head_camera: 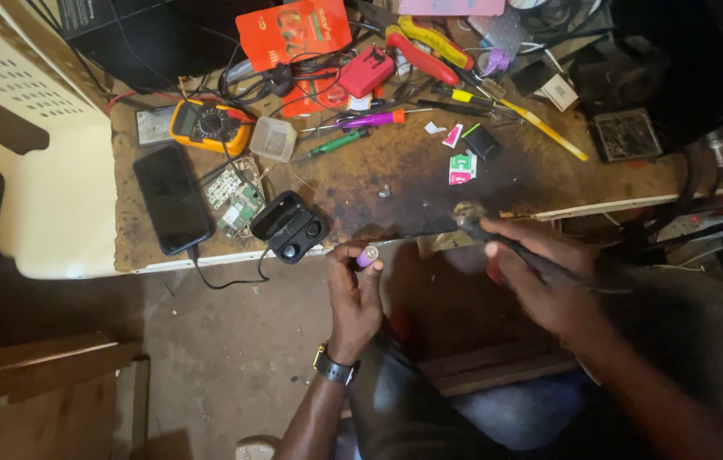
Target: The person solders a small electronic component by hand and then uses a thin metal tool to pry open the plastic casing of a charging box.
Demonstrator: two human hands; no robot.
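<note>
A small purple cylinder [367,257] is being pinched in the fingertips of the left hand [355,294], just off the bench [395,192] edge. A dark soldering iron [498,240] is being gripped by the closed right hand [549,285], beside an open black earbud case [291,227].

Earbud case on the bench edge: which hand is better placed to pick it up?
Left. The left hand sits just right of the black earbud case, though it holds a small purple cell. The right hand is farther off, gripping a soldering iron.
</note>
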